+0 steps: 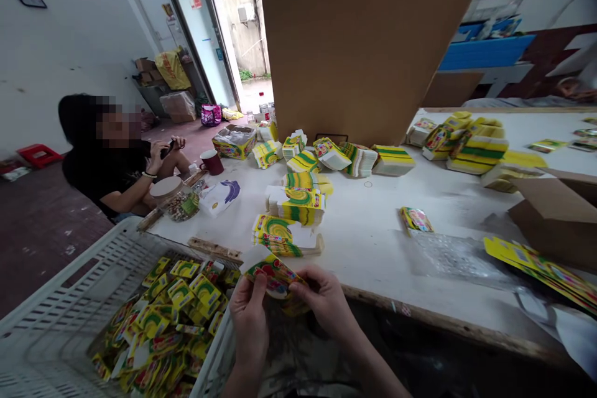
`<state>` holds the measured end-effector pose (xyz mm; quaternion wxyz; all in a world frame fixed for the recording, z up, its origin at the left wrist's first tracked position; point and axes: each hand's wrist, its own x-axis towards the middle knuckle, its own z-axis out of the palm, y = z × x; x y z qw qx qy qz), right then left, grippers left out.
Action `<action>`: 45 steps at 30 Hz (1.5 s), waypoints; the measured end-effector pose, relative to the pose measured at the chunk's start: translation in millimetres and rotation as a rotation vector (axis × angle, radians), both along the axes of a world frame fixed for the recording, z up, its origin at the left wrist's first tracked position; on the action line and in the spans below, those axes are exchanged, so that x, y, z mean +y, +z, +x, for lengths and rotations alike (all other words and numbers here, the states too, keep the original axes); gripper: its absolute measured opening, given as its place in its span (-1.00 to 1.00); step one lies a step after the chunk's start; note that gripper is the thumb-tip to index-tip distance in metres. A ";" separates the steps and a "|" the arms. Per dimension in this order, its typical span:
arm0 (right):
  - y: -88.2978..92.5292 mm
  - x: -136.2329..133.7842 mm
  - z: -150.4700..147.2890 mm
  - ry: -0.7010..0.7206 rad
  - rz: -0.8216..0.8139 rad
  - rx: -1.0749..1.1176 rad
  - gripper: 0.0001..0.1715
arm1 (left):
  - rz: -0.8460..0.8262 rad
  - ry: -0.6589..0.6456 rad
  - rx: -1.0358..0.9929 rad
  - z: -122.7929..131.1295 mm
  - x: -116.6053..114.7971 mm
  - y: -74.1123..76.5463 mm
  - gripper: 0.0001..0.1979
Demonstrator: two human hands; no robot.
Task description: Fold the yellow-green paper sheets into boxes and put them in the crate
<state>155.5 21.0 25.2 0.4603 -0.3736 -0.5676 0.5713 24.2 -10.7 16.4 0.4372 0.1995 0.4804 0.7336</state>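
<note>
Between my two hands, just off the table's front edge, is a small printed carton (275,275) in yellow, green and red, with a white flap at its left end. My left hand (252,308) grips its left side, thumb on the printed face. Pinching the right end is my right hand (321,295). Right behind it on the table lies a stack of flat cartons (284,236), with another stack (298,205) farther back. At lower left a white plastic basket (56,317) holds many small yellow-green cartons (172,317).
A large cardboard sheet (364,50) stands upright behind rows of carton stacks (394,160). A lidded jar (175,199), a maroon mug (212,162) and an open cardboard box (555,211) are on the table (364,230). A seated person (112,161) holds a phone at left.
</note>
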 end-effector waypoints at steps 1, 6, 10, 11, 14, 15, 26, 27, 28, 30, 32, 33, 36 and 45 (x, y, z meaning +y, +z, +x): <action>1.8 2.4 7.2 -0.022 0.057 -0.032 -0.86 | -0.011 -0.037 0.038 -6.7 0.7 0.7 -0.71; 24.6 6.2 43.7 -0.142 0.592 -0.446 -0.75 | 0.187 -0.386 0.341 -49.6 2.2 29.4 -0.15; 37.7 -5.7 44.3 0.006 0.907 -0.646 -0.71 | -0.006 -0.810 0.836 -45.9 1.2 44.9 -0.08; 36.7 -9.4 41.2 0.003 0.903 -0.636 -0.68 | -0.028 -0.878 0.897 -38.7 0.9 43.3 -0.21; 23.3 -16.6 31.3 -0.223 0.666 -0.493 -0.34 | -0.099 -0.777 0.993 -16.6 -1.6 29.2 -0.43; 17.0 -17.3 28.0 -0.273 0.536 -0.406 -0.25 | -0.115 -0.707 1.007 -11.2 -3.2 23.3 -0.40; -0.2 -8.9 6.6 0.086 -0.190 0.062 -0.50 | 0.000 -0.564 0.988 1.4 -13.2 4.4 -0.39; 0.1 -10.9 8.2 0.110 -0.152 0.049 -0.46 | -0.012 -0.597 0.990 0.8 -12.0 5.1 -0.38; 0.3 -13.6 9.8 0.137 -0.098 0.020 -0.39 | -0.022 -0.633 0.987 0.4 -10.8 5.0 -0.38; 0.1 -19.8 12.0 0.192 0.025 -0.097 -0.26 | -0.020 -0.680 0.996 0.9 -8.7 2.0 -0.48; -0.8 -23.9 12.7 0.209 0.124 -0.239 -0.25 | 0.005 -0.655 1.026 2.8 -8.0 -3.8 -0.63; -1.6 -24.4 12.8 0.191 0.162 -0.293 -0.29 | 0.017 -0.613 1.034 3.8 -8.3 -6.7 -0.64; -6.3 -20.2 14.8 0.087 0.248 -0.344 -0.42 | -0.020 -0.469 1.012 3.0 -10.6 -8.3 -0.39; 6.2 -6.1 42.4 0.275 0.377 -0.454 -0.68 | -0.148 -0.635 1.080 -14.9 -9.3 36.1 -0.53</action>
